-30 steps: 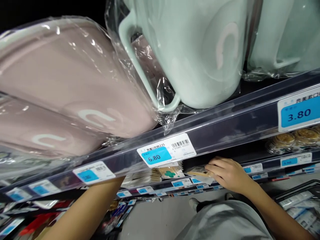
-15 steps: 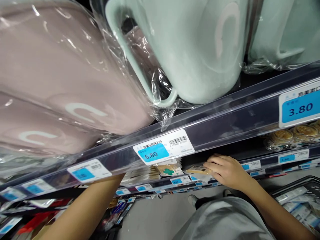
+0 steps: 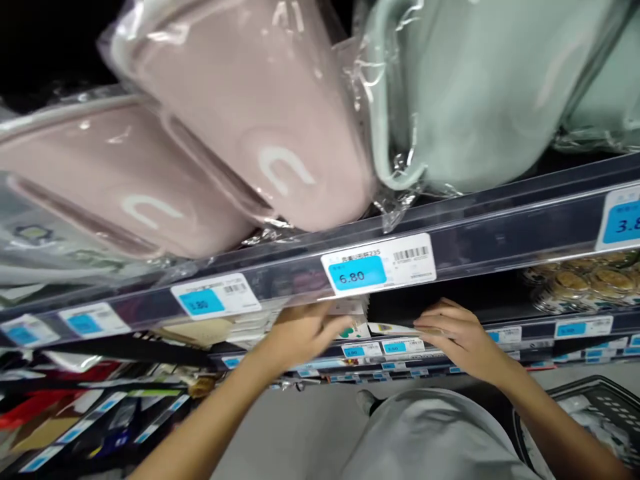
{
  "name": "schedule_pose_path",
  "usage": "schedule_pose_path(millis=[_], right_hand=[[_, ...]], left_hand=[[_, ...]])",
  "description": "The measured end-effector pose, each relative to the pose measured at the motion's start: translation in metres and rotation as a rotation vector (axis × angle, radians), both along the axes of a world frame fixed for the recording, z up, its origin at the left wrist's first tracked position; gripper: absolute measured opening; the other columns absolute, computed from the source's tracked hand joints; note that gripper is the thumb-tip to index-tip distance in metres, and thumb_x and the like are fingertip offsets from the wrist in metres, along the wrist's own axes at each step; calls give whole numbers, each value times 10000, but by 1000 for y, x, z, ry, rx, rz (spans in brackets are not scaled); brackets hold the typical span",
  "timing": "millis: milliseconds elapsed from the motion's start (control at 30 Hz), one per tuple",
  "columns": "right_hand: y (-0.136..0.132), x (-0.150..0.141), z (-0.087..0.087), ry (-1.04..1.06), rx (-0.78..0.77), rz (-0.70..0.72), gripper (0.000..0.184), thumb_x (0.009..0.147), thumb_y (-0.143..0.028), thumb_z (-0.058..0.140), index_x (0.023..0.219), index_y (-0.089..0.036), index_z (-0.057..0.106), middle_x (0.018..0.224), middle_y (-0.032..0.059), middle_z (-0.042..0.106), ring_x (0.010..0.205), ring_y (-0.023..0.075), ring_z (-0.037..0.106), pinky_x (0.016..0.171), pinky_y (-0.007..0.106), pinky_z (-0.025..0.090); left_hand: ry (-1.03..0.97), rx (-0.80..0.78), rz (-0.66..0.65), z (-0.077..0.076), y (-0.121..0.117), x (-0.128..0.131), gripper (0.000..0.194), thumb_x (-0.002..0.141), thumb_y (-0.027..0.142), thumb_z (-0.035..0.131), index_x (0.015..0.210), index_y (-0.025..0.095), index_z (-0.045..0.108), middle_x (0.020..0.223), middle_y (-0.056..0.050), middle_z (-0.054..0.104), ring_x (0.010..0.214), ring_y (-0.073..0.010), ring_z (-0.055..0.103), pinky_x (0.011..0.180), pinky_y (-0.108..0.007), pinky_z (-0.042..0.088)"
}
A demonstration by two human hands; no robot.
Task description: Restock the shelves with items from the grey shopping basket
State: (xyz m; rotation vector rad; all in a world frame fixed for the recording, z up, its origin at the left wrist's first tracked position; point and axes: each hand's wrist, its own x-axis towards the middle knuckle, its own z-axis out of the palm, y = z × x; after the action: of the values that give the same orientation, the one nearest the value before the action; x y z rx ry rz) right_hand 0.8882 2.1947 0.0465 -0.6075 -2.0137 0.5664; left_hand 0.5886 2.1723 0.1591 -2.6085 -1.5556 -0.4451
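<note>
Fingers [image 3: 440, 321] of right hand [image 3: 465, 343] pressed together on flat packet [image 3: 393, 328], lower shelf [image 3: 520, 333]; pinch unclear. Left hand [image 3: 300, 333] blurred, fingers loosely spread, just beside green-printed packet [image 3: 350, 331]. Above, 6.80 price label [image 3: 380, 263], plastic-wrapped pink mugs [image 3: 250, 113], mint mugs [image 3: 465, 87].

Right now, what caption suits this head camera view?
Left hand and right hand at flat packets under a shelf of plastic-wrapped pink mugs and green mugs.

Left hand [image 3: 300, 335] and right hand [image 3: 463, 343] reach forward, both half-curled.
</note>
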Motion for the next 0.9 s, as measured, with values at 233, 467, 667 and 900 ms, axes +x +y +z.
schedule_pose_path(millis=[233,467,667,900], right_hand=[[-3,-16,49,-79,-122,381,207,999,-195,584,1148,-222,726,1003,51,705,920,148,651,813,276,526],[63,-38,47,-78,-606,410,751,872,-825,451,1392,-305,601,1478,74,565,1376,260,519,1156,470,432],[115,-97,27,279,-818,26,524,805,-720,657,1147,-325,696,1438,-2,601,1484,228,389,1272,479,241],[118,-129,12,347,-748,3,492,861,-689,568,1177,-325,666,1442,-10,597,1473,187,400,1277,426,251]], left_hand=[[-508,21,-223,-50,-55,47,158,978,243,591,1053,163,705,995,-89,735,916,-186,684,839,-314,553],[-839,69,174,-108,-90,53,299,997,331,556,1157,196,769,1059,-97,789,983,-232,744,946,-354,597],[-980,73,306,-135,-120,57,306,990,353,568,1161,217,783,1032,-90,797,922,-225,765,935,-339,608],[-981,-14,422,-149,-144,55,316,984,392,565,1141,241,793,1112,-77,779,1019,-248,755,958,-355,596]])
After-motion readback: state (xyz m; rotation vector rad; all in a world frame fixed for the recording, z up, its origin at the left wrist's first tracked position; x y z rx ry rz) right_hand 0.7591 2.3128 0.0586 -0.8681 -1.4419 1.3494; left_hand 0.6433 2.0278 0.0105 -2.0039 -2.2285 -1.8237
